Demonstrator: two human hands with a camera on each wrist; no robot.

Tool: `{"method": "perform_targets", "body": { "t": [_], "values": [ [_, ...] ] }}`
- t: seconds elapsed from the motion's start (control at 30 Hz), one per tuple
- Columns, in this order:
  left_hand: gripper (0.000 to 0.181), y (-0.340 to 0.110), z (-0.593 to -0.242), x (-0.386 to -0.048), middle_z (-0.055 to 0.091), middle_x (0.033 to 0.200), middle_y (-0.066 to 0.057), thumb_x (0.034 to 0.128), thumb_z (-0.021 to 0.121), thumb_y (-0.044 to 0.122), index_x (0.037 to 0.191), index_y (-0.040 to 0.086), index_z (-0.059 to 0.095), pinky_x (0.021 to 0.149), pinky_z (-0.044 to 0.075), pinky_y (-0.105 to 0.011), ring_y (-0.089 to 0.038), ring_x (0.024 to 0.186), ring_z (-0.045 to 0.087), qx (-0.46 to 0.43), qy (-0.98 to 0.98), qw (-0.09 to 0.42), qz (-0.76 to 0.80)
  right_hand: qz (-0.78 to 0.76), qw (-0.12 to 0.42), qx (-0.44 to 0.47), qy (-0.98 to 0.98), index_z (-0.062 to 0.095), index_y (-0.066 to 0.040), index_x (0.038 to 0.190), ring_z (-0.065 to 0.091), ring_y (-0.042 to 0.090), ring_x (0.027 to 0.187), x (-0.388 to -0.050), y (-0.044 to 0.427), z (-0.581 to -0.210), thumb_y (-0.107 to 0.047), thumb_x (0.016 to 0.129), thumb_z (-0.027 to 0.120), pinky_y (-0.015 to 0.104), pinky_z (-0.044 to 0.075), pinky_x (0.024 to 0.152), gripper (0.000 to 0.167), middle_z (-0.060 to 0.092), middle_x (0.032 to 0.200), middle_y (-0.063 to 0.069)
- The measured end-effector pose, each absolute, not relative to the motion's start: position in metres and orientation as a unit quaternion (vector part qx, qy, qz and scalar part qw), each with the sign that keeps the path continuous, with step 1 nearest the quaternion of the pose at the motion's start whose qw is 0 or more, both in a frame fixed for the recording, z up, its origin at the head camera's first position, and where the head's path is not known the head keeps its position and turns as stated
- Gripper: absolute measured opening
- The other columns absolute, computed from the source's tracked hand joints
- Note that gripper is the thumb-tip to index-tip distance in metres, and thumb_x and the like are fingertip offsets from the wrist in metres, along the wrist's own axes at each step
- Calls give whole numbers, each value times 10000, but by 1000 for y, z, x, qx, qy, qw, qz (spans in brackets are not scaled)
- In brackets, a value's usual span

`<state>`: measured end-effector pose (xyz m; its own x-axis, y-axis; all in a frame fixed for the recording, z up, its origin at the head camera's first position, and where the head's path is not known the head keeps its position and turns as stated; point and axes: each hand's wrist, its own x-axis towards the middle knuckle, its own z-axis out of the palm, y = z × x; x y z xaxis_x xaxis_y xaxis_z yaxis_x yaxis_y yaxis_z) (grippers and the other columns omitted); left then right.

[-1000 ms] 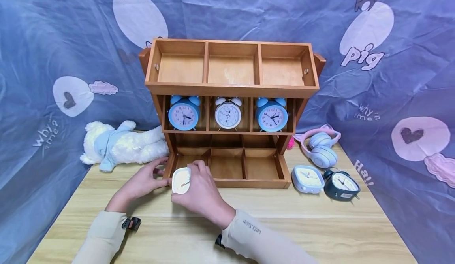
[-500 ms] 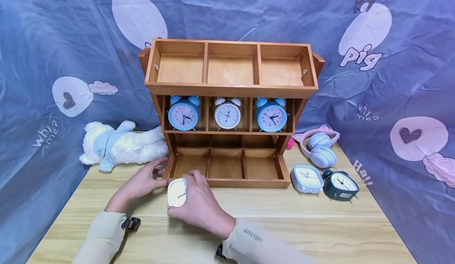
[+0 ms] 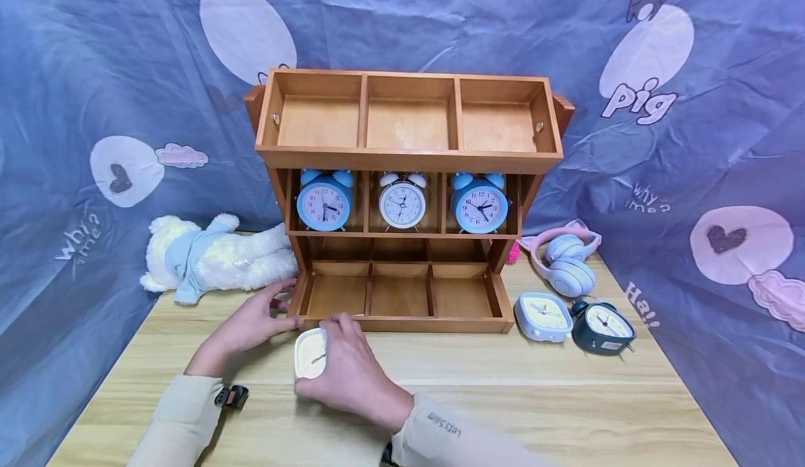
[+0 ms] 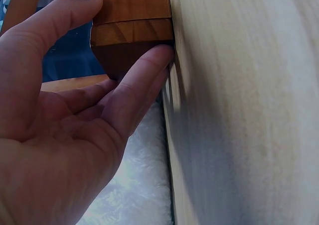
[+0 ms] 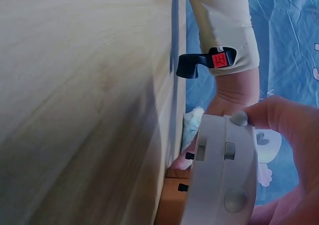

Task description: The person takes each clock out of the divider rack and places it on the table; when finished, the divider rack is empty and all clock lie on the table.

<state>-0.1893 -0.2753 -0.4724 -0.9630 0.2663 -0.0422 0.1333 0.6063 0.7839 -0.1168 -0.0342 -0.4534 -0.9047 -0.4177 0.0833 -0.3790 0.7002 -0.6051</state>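
Note:
My right hand (image 3: 353, 372) grips a small white square alarm clock (image 3: 310, 354) between thumb and fingers, above the table in front of the wooden shelf (image 3: 411, 324). Part of its dial is behind my hand. In the right wrist view the side of the white clock (image 5: 219, 170) shows round grey feet and small black knobs. My left hand (image 3: 254, 321) holds the shelf's lower left front corner. The left wrist view has the thumb and fingers of my left hand (image 4: 75, 105) spread about the wooden corner (image 4: 132, 32).
Two blue twin-bell clocks (image 3: 323, 205) and a white one (image 3: 402, 205) stand in the middle row. A light-blue square clock (image 3: 544, 317), a dark green clock (image 3: 604, 327) and cat-ear headphones (image 3: 569, 275) lie at the right. A white plush toy (image 3: 220, 257) lies at the left.
My right hand has drawn the white clock from the lower left compartment's front edge toward me and slightly left. My left hand stays at the shelf corner.

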Motion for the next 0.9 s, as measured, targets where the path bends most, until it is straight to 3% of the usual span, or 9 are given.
{"method": "perform_targets", "body": {
  "t": [0.9],
  "values": [
    [914, -275, -470, -188, 538, 1621, -337, 999, 863, 237, 1700, -53, 354, 677, 619, -350, -450, 1298, 678, 107, 888, 90, 438, -281, 46, -220, 933, 635, -40, 1491, 583, 195, 1281, -118, -41, -467, -407, 700, 977, 287, 557, 1096, 936, 591, 1476, 50]
  ]
}}
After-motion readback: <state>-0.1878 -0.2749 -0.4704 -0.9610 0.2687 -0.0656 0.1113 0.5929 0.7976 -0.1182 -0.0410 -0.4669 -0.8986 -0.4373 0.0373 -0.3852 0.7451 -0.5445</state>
